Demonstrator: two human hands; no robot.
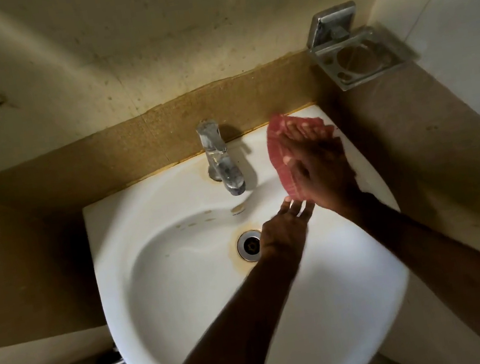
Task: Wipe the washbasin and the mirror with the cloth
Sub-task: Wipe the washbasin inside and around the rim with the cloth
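Washbasin (106, 250): white, fills most of the view. Mirror not in view.

Right hand (322, 175) lies flat on the cloth (279, 156) at the back right corner of the basin rim, just right of the tap (219, 160). Fingers are spread and straight, pressing down, so no closed grip.

Left hand (282, 231) is over the bowl beside the drain (249, 245), fingers straight and holding nothing. Its tips are at the cloth's near edge; touching or just short, can't tell.

Cloth is red and looks thin, soft and light. It will likely bunch and slide on smooth glaze. Flat-palm pressure over its middle suits the rim; a gathered handful would suit the tap base and the bowl curve.

Metal holder (360, 58) on the side wall, well apart.

Brownish staining round the drain and tap base probably needs firmer rubbing.
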